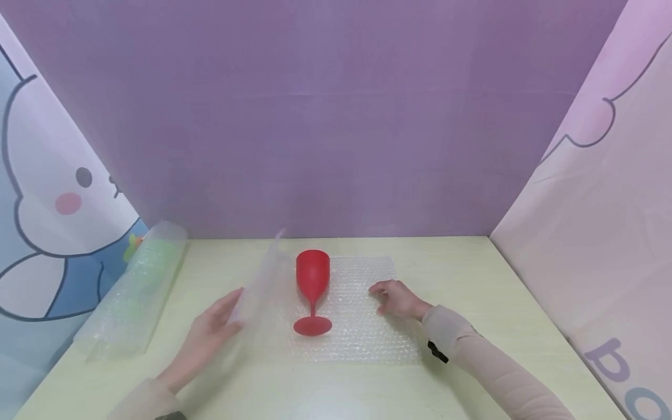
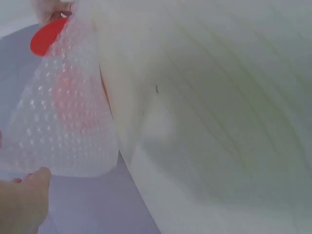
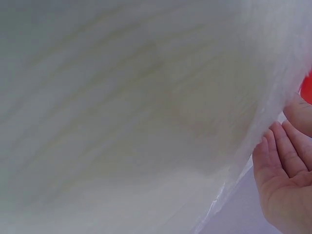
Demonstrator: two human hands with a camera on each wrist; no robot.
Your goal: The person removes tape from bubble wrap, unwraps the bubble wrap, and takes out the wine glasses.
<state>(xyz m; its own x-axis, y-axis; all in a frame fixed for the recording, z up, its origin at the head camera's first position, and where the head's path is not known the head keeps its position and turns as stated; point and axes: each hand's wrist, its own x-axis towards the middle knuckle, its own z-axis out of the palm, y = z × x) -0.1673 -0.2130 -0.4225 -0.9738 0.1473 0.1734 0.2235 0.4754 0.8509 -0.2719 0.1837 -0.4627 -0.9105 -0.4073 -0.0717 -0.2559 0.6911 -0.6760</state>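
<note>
A red goblet lies or stands on a sheet of clear bubble wrap; which of the two is hard to tell. My left hand holds the sheet's left side, which is lifted off the table and tilts up beside the goblet. In the left wrist view the goblet shows partly through the raised bubble wrap, with my left thumb at the edge. My right hand is over the sheet's right side, fingers loosely bent, thumb apart. The right wrist view shows its fingers close to the plastic, nothing visibly gripped.
More bubble wrap, with something greenish showing through, lies at the table's left edge against the printed side panel. A purple backdrop rises behind the pale wooden table. Another printed panel borders the right.
</note>
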